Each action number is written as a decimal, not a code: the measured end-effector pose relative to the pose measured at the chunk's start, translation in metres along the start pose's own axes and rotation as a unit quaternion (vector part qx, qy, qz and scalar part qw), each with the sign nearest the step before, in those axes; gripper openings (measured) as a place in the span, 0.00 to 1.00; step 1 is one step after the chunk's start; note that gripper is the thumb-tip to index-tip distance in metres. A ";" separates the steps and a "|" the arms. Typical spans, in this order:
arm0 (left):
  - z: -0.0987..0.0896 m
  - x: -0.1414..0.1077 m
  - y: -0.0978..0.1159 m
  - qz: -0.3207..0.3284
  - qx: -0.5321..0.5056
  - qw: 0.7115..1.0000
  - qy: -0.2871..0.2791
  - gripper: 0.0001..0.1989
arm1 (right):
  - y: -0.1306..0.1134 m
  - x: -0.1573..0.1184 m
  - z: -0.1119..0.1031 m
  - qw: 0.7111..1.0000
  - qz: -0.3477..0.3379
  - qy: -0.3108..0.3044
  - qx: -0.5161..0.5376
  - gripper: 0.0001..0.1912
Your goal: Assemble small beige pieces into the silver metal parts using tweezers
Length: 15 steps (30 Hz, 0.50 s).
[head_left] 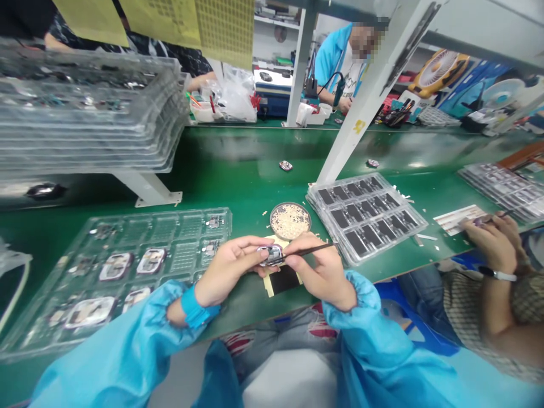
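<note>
The left hand (232, 263) pinches a small case (270, 255) between thumb and fingers, while the right hand (319, 266) has its thumb and fingers closed on dark tweezers (325, 247); their tips reach the case, though whether they touch it is too small to tell. The case is held up just on the near side of a round dish (290, 203), which is filled with small pale bits (293, 222). Below the hands, also nearer than the dish, a pale yellow sheet (268, 285) with a dark patch lies on the green bench (238, 181). To the right of the dish sits a stack of clear trays with dark rectangles in rows (374, 250); to its left, a clear tray (182, 258) bears several more cases (115, 266). Beyond the dish lies one small part (285, 165). Well to the dish's right are a co-worker's hands (493, 238), and far behind it a person in a blue jacket (334, 56)
</note>
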<state>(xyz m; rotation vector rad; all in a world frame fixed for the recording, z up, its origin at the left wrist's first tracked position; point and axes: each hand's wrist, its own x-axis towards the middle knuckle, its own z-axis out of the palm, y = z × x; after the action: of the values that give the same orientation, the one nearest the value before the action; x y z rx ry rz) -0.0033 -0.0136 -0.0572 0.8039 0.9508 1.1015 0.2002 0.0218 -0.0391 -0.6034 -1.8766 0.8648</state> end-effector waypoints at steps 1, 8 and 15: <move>0.000 0.000 0.000 -0.002 -0.001 1.000 -0.001 0.18 | 0.002 0.000 0.002 1.000 -0.002 -0.006 -0.001 0.04; -0.001 0.001 0.000 -0.002 0.007 1.000 -0.003 0.18 | 0.007 -0.002 0.003 1.000 -0.017 0.000 -0.010 0.03; -0.002 0.001 -0.001 -0.004 0.020 1.000 0.004 0.18 | 0.010 -0.001 0.004 1.000 -0.008 -0.004 -0.016 0.02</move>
<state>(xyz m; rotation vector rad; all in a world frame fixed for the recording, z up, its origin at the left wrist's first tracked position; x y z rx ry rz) -0.0040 -0.0124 -0.0591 0.8282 0.9860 1.0820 0.1970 0.0258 -0.0488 -0.6045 -1.9028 0.8282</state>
